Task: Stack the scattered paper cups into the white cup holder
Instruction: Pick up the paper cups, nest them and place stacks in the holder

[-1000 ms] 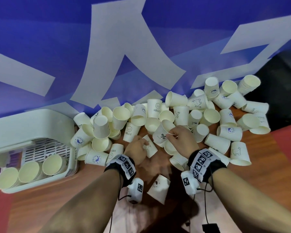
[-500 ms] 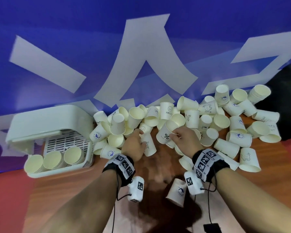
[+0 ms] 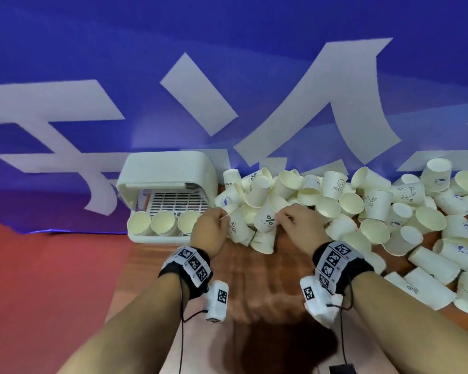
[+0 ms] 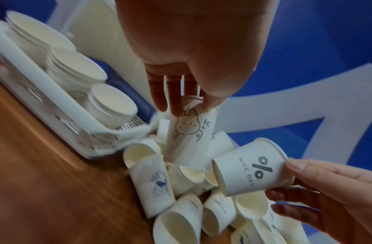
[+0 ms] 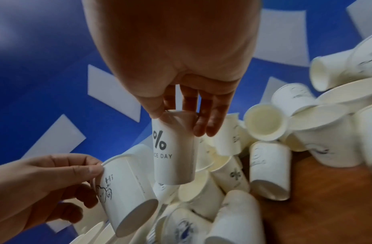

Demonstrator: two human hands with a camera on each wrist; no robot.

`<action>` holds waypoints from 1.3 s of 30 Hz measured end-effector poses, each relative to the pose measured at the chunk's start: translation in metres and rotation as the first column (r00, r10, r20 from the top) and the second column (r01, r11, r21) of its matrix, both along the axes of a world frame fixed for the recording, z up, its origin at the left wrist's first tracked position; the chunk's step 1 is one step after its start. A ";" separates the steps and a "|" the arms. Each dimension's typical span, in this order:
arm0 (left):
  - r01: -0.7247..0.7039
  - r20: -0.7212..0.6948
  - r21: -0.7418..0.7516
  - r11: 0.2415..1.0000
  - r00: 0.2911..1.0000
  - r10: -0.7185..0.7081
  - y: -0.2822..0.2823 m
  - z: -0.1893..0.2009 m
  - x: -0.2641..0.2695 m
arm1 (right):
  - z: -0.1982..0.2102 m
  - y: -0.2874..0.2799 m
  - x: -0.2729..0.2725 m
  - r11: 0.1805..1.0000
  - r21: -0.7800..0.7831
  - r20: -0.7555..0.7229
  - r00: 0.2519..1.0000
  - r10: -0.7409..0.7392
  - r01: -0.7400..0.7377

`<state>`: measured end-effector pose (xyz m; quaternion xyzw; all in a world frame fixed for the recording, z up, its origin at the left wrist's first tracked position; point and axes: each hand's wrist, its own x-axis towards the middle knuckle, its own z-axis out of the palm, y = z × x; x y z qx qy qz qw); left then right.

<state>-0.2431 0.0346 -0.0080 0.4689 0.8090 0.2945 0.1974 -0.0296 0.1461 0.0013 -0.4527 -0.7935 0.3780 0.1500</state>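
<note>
My left hand (image 3: 210,225) pinches the rim of a white paper cup with a rabbit drawing and "Hi" (image 4: 189,132) (image 5: 122,194) (image 3: 237,228), lifted above the pile. My right hand (image 3: 295,222) pinches the rim of a cup printed "% NICE DAY" (image 5: 172,155) (image 4: 249,170) (image 3: 266,220), close beside the first. The white cup holder (image 3: 168,168) lies on its side at the left of the pile, with three stacks of cups (image 3: 162,224) (image 4: 76,69) in its grated tray. A heap of scattered paper cups (image 3: 362,211) spreads to the right over the wooden table.
A blue banner with large white shapes (image 3: 227,90) stands right behind the holder and cups. The wooden table top (image 3: 254,279) shows bare wood between my forearms. A red surface (image 3: 52,279) lies to the left. Loose cups (image 3: 430,287) lie near my right forearm.
The view has swung left, so holder and pile sit further right in frame. Both hands have lifted their cups slightly off the pile and drawn them toward the holder.
</note>
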 end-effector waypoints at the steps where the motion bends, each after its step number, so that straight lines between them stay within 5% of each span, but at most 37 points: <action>1: -0.029 -0.009 0.016 0.999 1.000 0.029 -0.009 0.004 -0.013 | 0.000 -0.004 -0.014 0.999 -0.012 -0.010 0.999 0.031 -0.031; 10: -0.225 -0.093 0.097 0.970 0.968 0.234 -0.082 0.010 -0.128 | 0.000 -0.048 -0.143 0.979 0.020 -0.063 0.977 0.204 -0.204; 18: -0.267 -0.174 0.052 0.962 0.946 0.272 -0.117 -0.014 -0.200 | -0.011 -0.066 -0.200 0.955 0.106 0.062 0.961 0.271 -0.276; 28: -0.216 -0.127 0.015 0.976 0.968 0.216 -0.117 -0.037 -0.223 | -0.028 -0.070 -0.216 0.920 0.197 0.247 0.925 0.289 -0.340; 39: -0.137 -0.056 -0.113 0.984 0.990 0.132 -0.116 -0.079 -0.231 | -0.068 -0.075 -0.232 0.914 0.054 0.420 0.840 0.344 -0.402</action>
